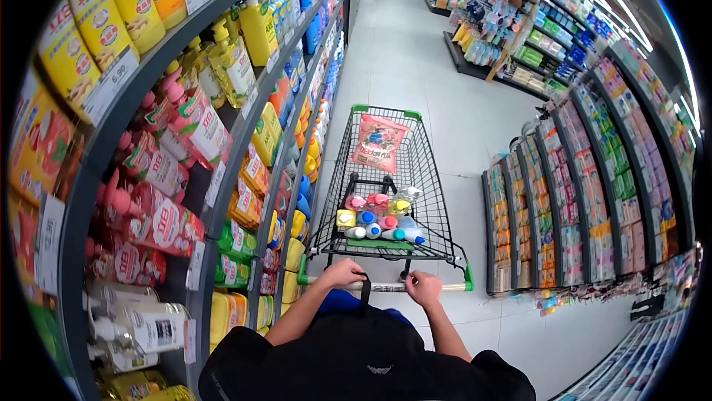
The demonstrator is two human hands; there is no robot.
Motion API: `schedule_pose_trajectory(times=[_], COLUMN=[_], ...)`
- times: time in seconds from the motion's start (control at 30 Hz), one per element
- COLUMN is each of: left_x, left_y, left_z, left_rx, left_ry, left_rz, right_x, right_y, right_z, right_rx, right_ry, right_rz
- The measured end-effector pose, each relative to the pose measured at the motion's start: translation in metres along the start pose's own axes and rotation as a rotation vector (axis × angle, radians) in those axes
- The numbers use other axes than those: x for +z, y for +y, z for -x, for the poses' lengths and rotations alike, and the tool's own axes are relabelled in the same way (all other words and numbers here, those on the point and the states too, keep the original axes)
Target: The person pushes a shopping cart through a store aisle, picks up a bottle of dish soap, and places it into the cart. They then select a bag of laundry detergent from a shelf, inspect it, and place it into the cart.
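Observation:
Just ahead of me is a black wire shopping cart with a pale handle (386,287) and green end pieces. My left hand (344,274) is closed on the left part of this handle, its fingertips partly hidden. Farther right along the bar, my right hand (423,287) is curled closed on it too. At the near end of the cart basket (434,204) several bottles with coloured caps (377,223) stand close together. A pink printed bag (380,143) lies toward the basket's far end.
On the left, close to the cart, a shelf (215,227) holds several pump bottles (159,219) and yellow packs (104,38). Racks of small packets (586,179) line the right side. A tiled aisle floor (400,45) runs ahead, with a display stand (482,30) at right.

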State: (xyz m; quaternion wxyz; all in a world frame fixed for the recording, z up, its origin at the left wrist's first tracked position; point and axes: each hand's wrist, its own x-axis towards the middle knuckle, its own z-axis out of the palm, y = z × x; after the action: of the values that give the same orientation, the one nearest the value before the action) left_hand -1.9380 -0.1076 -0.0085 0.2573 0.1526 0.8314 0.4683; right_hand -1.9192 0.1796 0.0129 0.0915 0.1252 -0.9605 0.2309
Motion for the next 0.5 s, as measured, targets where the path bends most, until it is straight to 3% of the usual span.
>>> schedule_pose_trajectory(times=[0.17, 0.5], left_x=[-0.049, -0.113], left_y=[0.003, -0.008], left_z=[-0.042, -0.139], left_rx=[-0.091, -0.016], left_ry=[0.045, 0.122], left_rz=[0.027, 0.165], right_x=[0.012, 0.026], right_y=[0.006, 0.041], right_z=[-0.062, -0.175], right_rx=[0.069, 0.077], right_ry=[-0.060, -0.070], right_rz=[-0.012, -0.026])
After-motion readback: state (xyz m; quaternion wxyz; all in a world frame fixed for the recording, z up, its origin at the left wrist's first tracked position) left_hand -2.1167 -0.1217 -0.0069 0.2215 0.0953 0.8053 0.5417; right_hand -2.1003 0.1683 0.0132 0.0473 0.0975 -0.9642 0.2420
